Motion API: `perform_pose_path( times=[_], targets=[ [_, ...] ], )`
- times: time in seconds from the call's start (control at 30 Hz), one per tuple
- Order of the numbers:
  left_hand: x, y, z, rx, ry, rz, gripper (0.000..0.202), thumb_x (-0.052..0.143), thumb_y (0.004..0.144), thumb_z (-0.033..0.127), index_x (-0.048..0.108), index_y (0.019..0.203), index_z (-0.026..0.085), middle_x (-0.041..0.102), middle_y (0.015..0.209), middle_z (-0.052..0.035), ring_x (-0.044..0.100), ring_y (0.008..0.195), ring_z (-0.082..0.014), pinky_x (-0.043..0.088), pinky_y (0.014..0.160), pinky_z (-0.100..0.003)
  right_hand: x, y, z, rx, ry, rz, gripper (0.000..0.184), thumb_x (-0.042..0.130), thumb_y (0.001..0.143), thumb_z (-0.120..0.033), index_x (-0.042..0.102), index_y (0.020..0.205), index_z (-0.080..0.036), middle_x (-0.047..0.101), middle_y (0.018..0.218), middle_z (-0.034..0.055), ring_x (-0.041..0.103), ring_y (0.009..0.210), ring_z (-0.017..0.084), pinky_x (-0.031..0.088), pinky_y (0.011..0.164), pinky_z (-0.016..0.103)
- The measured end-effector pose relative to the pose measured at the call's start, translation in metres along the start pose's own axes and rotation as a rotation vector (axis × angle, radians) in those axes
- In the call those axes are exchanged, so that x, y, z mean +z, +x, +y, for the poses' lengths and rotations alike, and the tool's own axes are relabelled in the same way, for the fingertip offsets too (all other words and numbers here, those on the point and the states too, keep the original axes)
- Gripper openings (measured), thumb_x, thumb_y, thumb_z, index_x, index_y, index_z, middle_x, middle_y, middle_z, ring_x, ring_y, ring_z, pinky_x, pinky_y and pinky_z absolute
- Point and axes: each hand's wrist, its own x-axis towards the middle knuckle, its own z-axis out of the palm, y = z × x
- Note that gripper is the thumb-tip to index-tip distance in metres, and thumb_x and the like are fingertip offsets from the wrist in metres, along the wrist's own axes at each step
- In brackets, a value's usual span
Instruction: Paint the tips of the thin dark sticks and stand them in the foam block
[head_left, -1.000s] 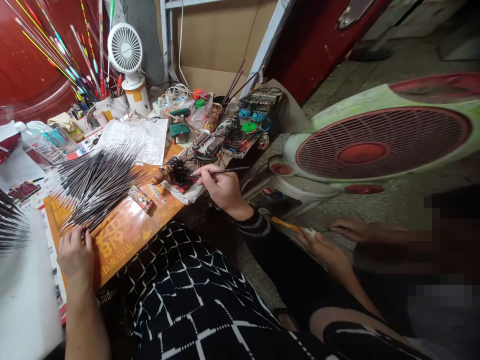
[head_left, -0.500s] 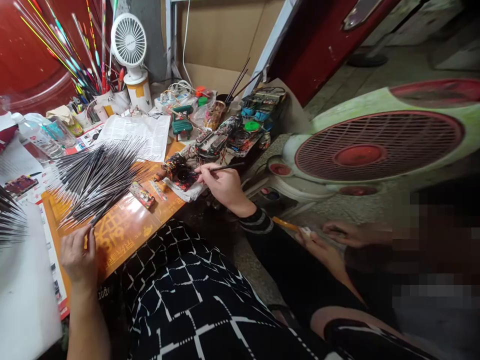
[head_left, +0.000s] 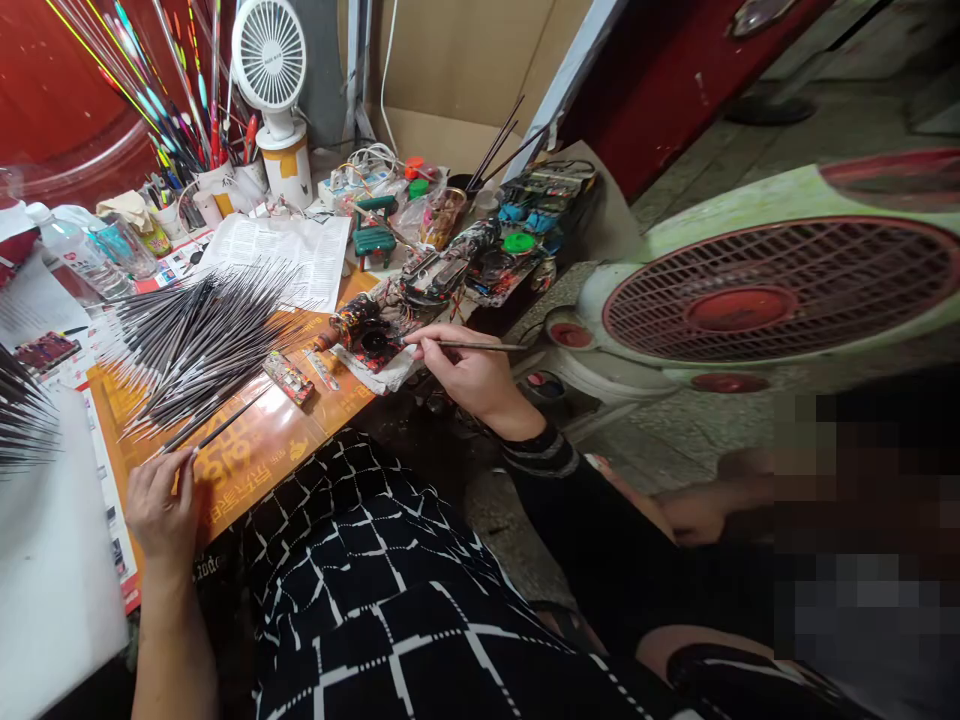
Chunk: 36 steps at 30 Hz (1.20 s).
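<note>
An orange printed board [head_left: 247,470] carries one fanned heap of thin dark sticks [head_left: 202,345], too many to count. The right hand [head_left: 472,372] grips one slim paintbrush [head_left: 480,346], its tip at one small black-filled pot [head_left: 373,342] on a paint-spattered rag [head_left: 375,368], at the board's edge. The left hand [head_left: 159,520], closed in a pinch, holds one dark stick [head_left: 225,418] over the board, just beside the heap.
</note>
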Motion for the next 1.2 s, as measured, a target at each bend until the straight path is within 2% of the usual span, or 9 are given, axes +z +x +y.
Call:
perform_pose_path(
  times=[0.23,0.5,0.77,0.97,1.03,1.2],
  targets=[
    [0.002,0.000,0.000,-0.083,-0.015,-0.034,0.012,0.066,0.093,0.030,0.075,0.096,0.021,0.075,0.091,-0.0065,0.066,0.084,-0.0187,0.051,0.084,-0.035,0.001,-0.001,0.004,-0.023,-0.019,-0.011,0.019,0.054,0.093,-0.026,0.072,0.090,-0.023,0.074,0.082,0.0028,0.068,0.073,0.018,0.054,0.068,0.031],
    [0.003,-0.003,-0.005,-0.043,-0.020,-0.035,0.012,0.066,0.093,0.028,0.074,0.100,0.021,0.074,0.094,-0.0069,0.065,0.085,-0.0188,0.051,0.084,-0.035,-0.002,-0.001,0.004,-0.003,-0.017,0.021,0.018,0.054,0.091,-0.024,0.072,0.088,-0.022,0.074,0.082,0.0026,0.066,0.068,0.017,0.051,0.064,0.030],
    [0.004,-0.003,-0.006,-0.037,-0.004,-0.022,0.012,0.067,0.093,0.029,0.075,0.098,0.021,0.074,0.093,-0.0072,0.064,0.082,-0.0182,0.051,0.081,-0.033,-0.013,0.000,0.000,0.029,-0.025,0.051,0.019,0.054,0.092,-0.025,0.073,0.090,-0.022,0.073,0.081,0.0025,0.066,0.070,0.017,0.051,0.065,0.030],
    [0.002,-0.001,-0.004,-0.007,0.007,-0.004,0.011,0.068,0.092,0.026,0.074,0.100,0.020,0.075,0.094,-0.0080,0.066,0.083,-0.0191,0.052,0.082,-0.034,-0.012,-0.009,-0.005,0.048,0.101,0.121,0.024,0.051,0.098,-0.033,0.073,0.095,-0.022,0.070,0.077,0.0021,0.067,0.072,0.017,0.055,0.069,0.031],
    [0.002,-0.001,-0.004,0.007,0.017,0.005,0.012,0.069,0.092,0.025,0.074,0.100,0.020,0.074,0.094,-0.0085,0.066,0.082,-0.0194,0.052,0.081,-0.035,-0.007,-0.015,-0.008,-0.003,0.153,0.137,0.025,0.050,0.099,-0.033,0.073,0.097,-0.023,0.068,0.077,0.0019,0.066,0.073,0.017,0.055,0.071,0.031],
    [0.002,0.000,-0.007,0.042,0.028,0.015,0.012,0.069,0.091,0.024,0.074,0.102,0.020,0.074,0.094,-0.0088,0.065,0.082,-0.0195,0.052,0.081,-0.035,0.012,-0.031,-0.013,-0.243,0.169,0.146,0.026,0.047,0.100,-0.023,0.070,0.110,-0.025,0.071,0.086,0.0038,0.068,0.081,0.018,0.057,0.078,0.036]
  ],
)
